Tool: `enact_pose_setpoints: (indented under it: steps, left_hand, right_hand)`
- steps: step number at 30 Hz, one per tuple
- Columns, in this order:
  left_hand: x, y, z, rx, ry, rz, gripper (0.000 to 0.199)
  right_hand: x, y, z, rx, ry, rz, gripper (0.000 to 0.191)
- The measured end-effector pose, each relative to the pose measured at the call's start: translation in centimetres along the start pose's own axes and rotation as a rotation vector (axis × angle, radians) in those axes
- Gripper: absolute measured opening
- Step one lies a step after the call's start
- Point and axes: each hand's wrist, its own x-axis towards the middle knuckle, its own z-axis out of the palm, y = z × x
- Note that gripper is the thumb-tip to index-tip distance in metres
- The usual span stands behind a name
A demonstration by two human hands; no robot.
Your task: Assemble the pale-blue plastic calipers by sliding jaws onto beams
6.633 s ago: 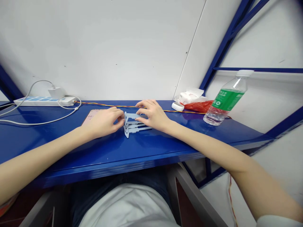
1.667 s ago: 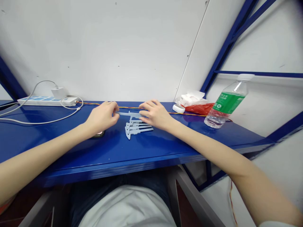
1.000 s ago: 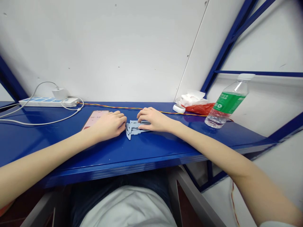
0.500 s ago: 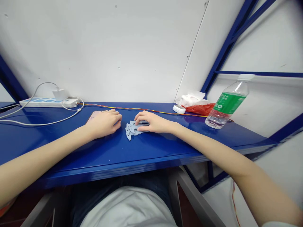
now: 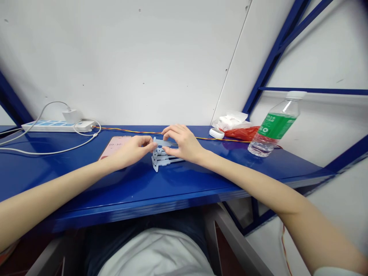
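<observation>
Several grey calipers (image 5: 163, 162) lie side by side on the blue table (image 5: 115, 195), their jaws toward the left. One more caliper (image 5: 161, 143) is just behind them, at the far side of the group. My left hand (image 5: 139, 148) pinches the jaw end of that caliper between thumb and fingertips. My right hand (image 5: 184, 143) arches over the group from the right, its fingers and thumb closed round the body of the same caliper. Part of the calipers is hidden under my right hand.
A phone (image 5: 116, 143) showing a timer lies partly under my left wrist. Behind it are a power strip (image 5: 51, 125) and white cables. A water bottle (image 5: 274, 126), red bag (image 5: 241, 133), tissues (image 5: 232, 120) and small white device (image 5: 216, 133) stand at the right.
My left hand has moved right to the caliper jaws, uncovering more of the phone. My right hand has lifted slightly, and one caliper is now apart from the others, farther back.
</observation>
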Motion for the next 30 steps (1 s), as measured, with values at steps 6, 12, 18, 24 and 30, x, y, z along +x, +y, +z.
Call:
enact_pose_setpoints:
  steps: [6,12,18,24,30]
  left_hand:
    - [1.3,-1.6,-0.9,-0.137,0.101,-0.094,0.032]
    - [2.7,-4.0,-2.9,0.043,0.004,-0.236,0.034]
    - [3.1,-5.6,-1.9,0.385,-0.01,-0.023,0.033]
    - [2.8,-4.4,-0.9,0.566,-0.106,0.05,0.026]
    - [3.4,-5.5,-1.1,0.703,-0.052,0.04,0.022]
  right_hand:
    - [0.0,2.8,0.2,-0.095,-0.011,0.008,0.008]
    - [-0.9,7.2,0.3,-0.065,-0.229,0.111,0.006]
    - [-1.3,7.4,1.2,-0.074,-0.373,0.18,0.019]
    - [-1.1,7.4,1.4,-0.012,-0.422,0.214,0.014]
    - [-1.0,7.8,0.4,-0.105,-0.455,0.341,0.012]
